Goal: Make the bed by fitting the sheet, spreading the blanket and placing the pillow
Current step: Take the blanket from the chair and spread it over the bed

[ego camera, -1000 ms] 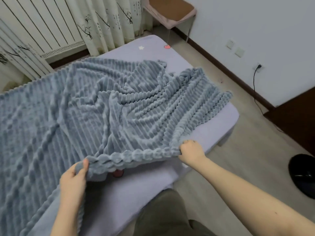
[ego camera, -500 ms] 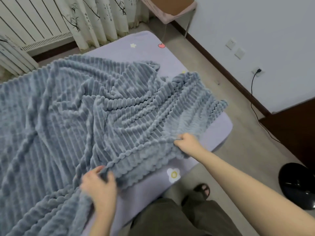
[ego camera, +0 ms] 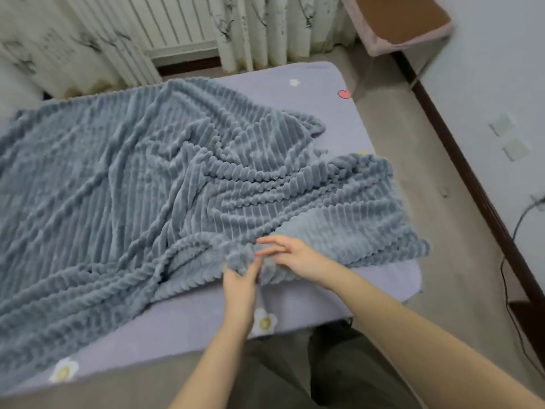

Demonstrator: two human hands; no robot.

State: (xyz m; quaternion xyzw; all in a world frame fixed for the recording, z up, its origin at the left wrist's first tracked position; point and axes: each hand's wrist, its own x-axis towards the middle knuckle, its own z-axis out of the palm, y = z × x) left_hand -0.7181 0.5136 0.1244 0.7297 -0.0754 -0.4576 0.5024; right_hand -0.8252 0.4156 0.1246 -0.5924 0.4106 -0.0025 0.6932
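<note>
A grey-blue ribbed fleece blanket (ego camera: pixel 141 184) lies rumpled across the bed, with folds running toward its near right corner. Under it is a lavender sheet (ego camera: pixel 330 296) printed with flowers, bare along the near edge and at the far right. My left hand (ego camera: pixel 240 287) pinches the blanket's near edge in a bunched fold. My right hand (ego camera: pixel 295 255) is just to the right of it. Its fingers are straight, point left and rest on the same fold. No pillow is in view.
Curtains (ego camera: pixel 259 28) and a radiator (ego camera: pixel 180 22) run along the far side of the bed. A pink-covered stool (ego camera: pixel 395 25) stands at the far right corner. To the right are bare floor (ego camera: pixel 442 231), wall sockets (ego camera: pixel 507 137) and a cable (ego camera: pixel 510 278).
My left hand has slid right along the blanket's edge until it meets my right hand. My right hand's fingers have straightened. The blanket's edge has settled lower onto the sheet.
</note>
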